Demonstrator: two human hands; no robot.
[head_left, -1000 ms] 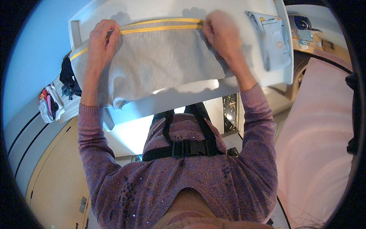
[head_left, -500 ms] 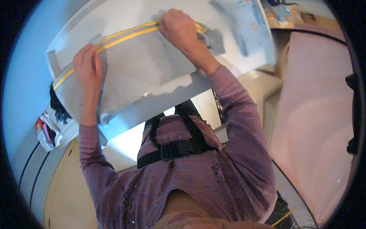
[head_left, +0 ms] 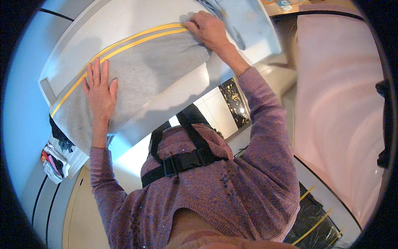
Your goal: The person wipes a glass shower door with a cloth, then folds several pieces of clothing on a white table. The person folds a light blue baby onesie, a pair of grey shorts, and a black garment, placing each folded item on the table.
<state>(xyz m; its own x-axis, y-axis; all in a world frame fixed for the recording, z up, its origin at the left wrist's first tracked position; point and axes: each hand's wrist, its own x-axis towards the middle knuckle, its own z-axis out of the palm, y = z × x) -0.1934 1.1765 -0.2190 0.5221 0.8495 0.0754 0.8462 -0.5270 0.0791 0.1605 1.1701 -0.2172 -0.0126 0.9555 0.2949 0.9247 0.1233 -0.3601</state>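
Observation:
A grey cloth piece with two yellow stripes along its far edge is spread over a white table; it may be a garment, but its kind cannot be told. My left hand lies flat on the cloth's left part, fingers stretched toward the stripes. At the right end of the stripes, my right hand is closed, its thumb and fingers pinching the cloth's edge. The cloth's near left part droops over the table's front edge.
Light blue fabric lies at the table's far right. Beyond it stands a large pink-covered surface. Small folded items and dark cloth are at the left. A black bag-like thing is at the lower right.
My left hand has gone from pinching the striped edge to lying flat with fingers spread. My right hand stays at the right end, where the cloth now lies straighter. The view has shifted.

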